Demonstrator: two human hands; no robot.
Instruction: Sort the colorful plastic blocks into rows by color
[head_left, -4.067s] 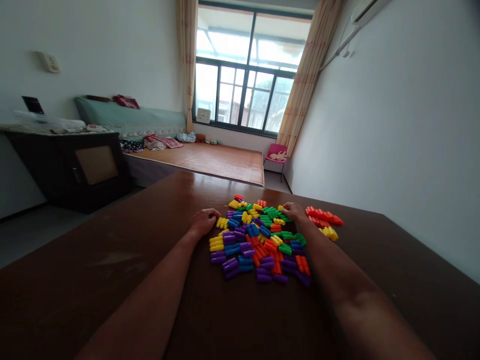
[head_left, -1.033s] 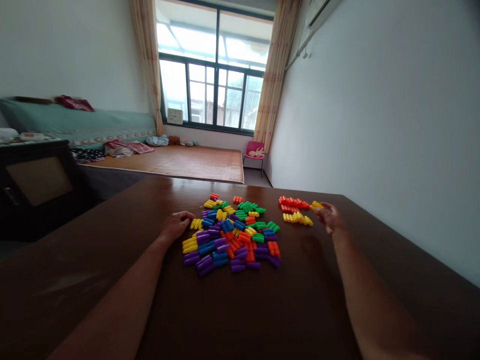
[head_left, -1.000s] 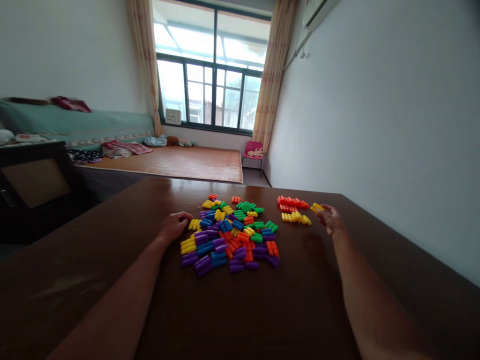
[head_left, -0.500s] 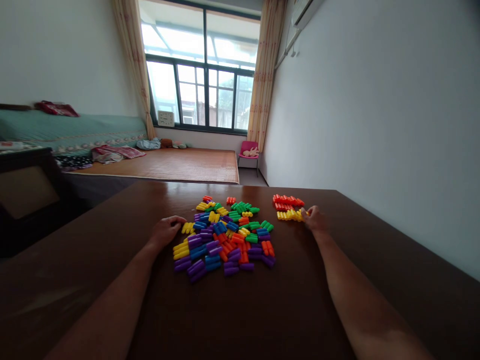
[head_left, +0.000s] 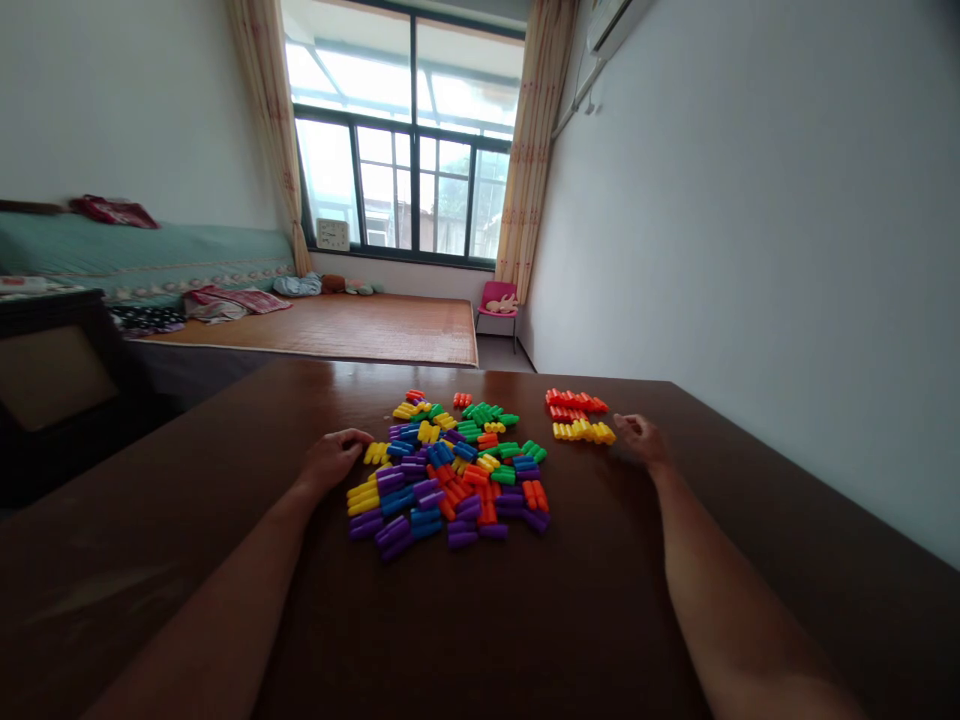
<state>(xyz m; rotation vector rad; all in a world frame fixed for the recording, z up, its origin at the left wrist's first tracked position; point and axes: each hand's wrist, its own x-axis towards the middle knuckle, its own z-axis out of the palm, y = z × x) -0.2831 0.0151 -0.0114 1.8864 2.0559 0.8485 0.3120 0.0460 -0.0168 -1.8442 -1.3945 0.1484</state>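
Note:
Loose plastic connector pieces, each like short tubes joined side by side, lie in a mixed-colour pile point(head_left: 457, 475) on the brown table. My left hand point(head_left: 336, 458) rests at the pile's left edge, thumb and fingers slightly apart, beside yellow pieces point(head_left: 376, 453); it holds nothing that I can see. Right of the pile, a yellow row point(head_left: 583, 432) of pieces lies in front of two orange-red rows point(head_left: 576, 401). Just off the yellow row's right end is my right hand point(head_left: 642, 440), fingers loosely bent and apart, with nothing visible in them.
The dark brown table point(head_left: 480, 630) has a glossy top. Beyond it stand a low bed point(head_left: 390, 325) with a mat and a pink chair point(head_left: 498, 296) holding a soft toy. A white wall point(head_left: 735, 250) runs along the right, and a dark cabinet point(head_left: 60, 370) is at the left.
My right hand has let go of the end of the yellow row and moved a little to the right. The left hand and the pile look the same.

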